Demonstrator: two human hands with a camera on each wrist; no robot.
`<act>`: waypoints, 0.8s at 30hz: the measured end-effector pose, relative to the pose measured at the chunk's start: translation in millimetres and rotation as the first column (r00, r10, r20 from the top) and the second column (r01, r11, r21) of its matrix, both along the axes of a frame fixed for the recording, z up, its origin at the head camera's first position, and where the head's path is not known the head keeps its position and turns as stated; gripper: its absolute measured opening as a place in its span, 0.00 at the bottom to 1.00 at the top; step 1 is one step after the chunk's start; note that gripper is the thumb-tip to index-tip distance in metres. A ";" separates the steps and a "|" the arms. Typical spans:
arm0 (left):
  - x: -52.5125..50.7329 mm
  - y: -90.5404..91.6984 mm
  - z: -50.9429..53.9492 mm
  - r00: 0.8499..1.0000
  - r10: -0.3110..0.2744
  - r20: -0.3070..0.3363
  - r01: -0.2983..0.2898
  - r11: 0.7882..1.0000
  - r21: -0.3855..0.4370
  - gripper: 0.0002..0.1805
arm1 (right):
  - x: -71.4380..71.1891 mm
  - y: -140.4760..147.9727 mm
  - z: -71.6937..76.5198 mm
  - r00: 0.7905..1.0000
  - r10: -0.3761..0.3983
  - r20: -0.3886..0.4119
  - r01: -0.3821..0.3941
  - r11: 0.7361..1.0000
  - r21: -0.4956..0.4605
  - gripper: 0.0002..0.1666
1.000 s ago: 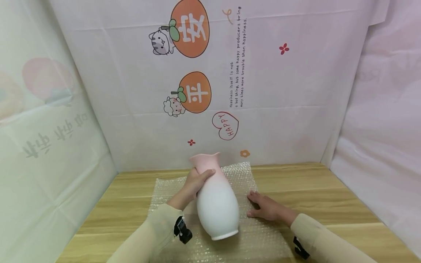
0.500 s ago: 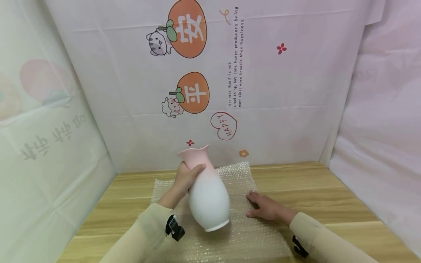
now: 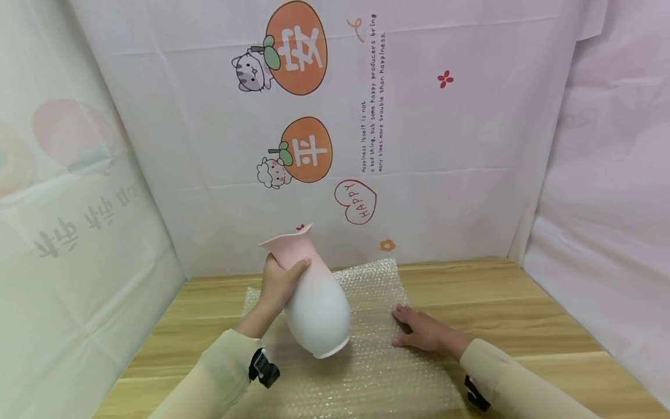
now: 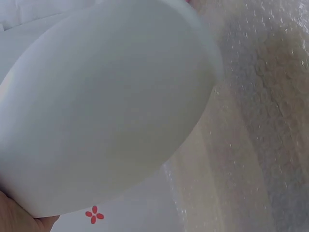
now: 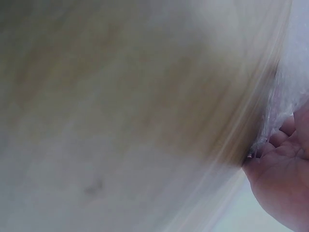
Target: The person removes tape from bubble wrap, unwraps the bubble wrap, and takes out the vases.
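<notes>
My left hand [image 3: 279, 283] grips the pink neck of a vase [image 3: 318, 311], pink at its wavy rim and white over its round body. The vase is tilted, its mouth toward the upper left and its base over a sheet of bubble wrap [image 3: 366, 326]. In the left wrist view the white body of the vase [image 4: 111, 106] fills much of the frame, and only a bit of the hand [image 4: 19, 217] shows. My right hand [image 3: 426, 331] rests at the right edge of the bubble wrap, thumb and fingers apart. In the right wrist view its palm [image 5: 282, 179] lies by the wrap's edge.
A wood-grain table [image 3: 487, 302] lies under the bubble wrap. Behind it hangs a white printed cloth [image 3: 445, 151], with more cloth to the left [image 3: 78, 244] and right [image 3: 617, 233]. Each wrist wears a black strap.
My left hand has lifted the vase a little and carried it leftward, its base swinging away from the right hand and tilting more. The right hand stays in place.
</notes>
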State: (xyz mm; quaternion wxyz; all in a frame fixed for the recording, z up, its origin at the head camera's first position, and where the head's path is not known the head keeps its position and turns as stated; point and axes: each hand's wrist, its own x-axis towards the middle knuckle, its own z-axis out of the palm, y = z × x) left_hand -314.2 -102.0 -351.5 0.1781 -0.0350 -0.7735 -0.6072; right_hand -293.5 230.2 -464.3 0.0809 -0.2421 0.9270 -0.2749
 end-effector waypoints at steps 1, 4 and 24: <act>0.7 -2.0 0.4 1.000 0.005 -0.008 -0.005 1.000 -0.006 0.39 | 0.2 -0.3 0.1 1.000 -0.001 0.000 0.001 1.000 0.002 0.47; 2.8 -7.9 2.1 0.999 0.012 -0.033 -0.013 1.000 -0.020 0.39 | 0.3 -1.0 -0.3 1.000 -0.001 0.004 0.001 1.000 -0.003 0.47; 11.1 -49.1 16.9 0.990 0.084 -0.113 -0.090 0.995 -0.047 0.38 | -0.1 0.8 -1.3 1.000 0.010 -0.012 -0.010 1.000 -0.002 0.47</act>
